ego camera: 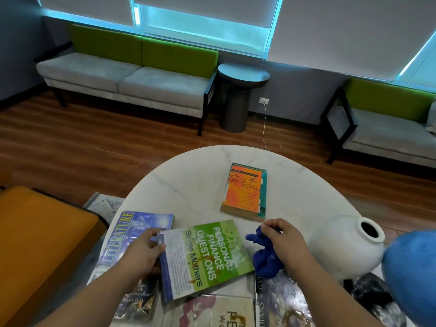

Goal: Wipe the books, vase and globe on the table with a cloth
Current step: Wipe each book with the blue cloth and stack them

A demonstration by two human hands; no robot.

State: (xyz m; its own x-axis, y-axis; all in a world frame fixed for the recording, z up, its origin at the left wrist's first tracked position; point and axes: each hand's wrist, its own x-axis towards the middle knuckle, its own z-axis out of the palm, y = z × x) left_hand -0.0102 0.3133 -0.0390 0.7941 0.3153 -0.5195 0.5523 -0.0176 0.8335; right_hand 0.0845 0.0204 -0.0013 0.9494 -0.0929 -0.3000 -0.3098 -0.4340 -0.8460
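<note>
Green book (212,253), lower centre, is gripped at its left edge by the left hand (141,251). Blue cloth (266,258) is bunched in the curled right hand (285,241). Vase (346,244) is seen lower right. Globe (412,274) is blurred and cut off by the right edge.

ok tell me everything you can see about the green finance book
The green book is a paperback with a green cover, white lettering PERSONAL FINANCE QUESTIONS, dark lettering Single Mothers, and a white text panel edged in blue. It is closed, face up and skewed on the marble-look table, its left edge over the Literature book. The left hand grips that edge. The blue cloth, held by the right hand, sits by its right edge; contact is unclear.
</note>
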